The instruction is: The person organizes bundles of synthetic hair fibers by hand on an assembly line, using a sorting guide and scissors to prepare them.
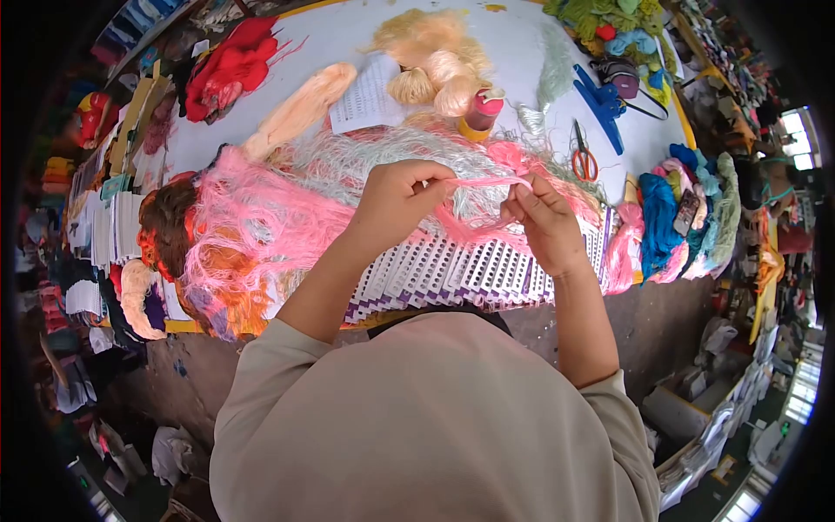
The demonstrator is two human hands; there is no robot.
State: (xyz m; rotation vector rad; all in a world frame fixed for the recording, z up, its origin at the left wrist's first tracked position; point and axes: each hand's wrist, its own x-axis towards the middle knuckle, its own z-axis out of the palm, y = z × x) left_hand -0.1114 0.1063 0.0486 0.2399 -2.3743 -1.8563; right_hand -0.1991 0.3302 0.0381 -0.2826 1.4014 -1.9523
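Note:
A strand of pink thread point(485, 182) is stretched between my two hands above the table. My left hand point(404, 196) is closed, pinching one end between thumb and finger. At the other end, my right hand point(541, 213) pinches the strand with bent fingers. A loose loop of the same pink thread hangs below and between them. Beneath my hands lies a row of white cards with punched holes point(470, 271) along the table's front edge. Tangled pink thread point(270, 209) spreads to the left, with pale grey-green thread point(348, 165) behind it.
Orange-handled scissors point(584, 162) and a blue clip-like tool point(600, 109) lie to the right. A thread cone point(483, 113) stands behind my hands beside cream yarn balls point(448, 83). Red yarn point(233, 68) is at the back left. Blue skeins point(661, 222) hang over the right edge.

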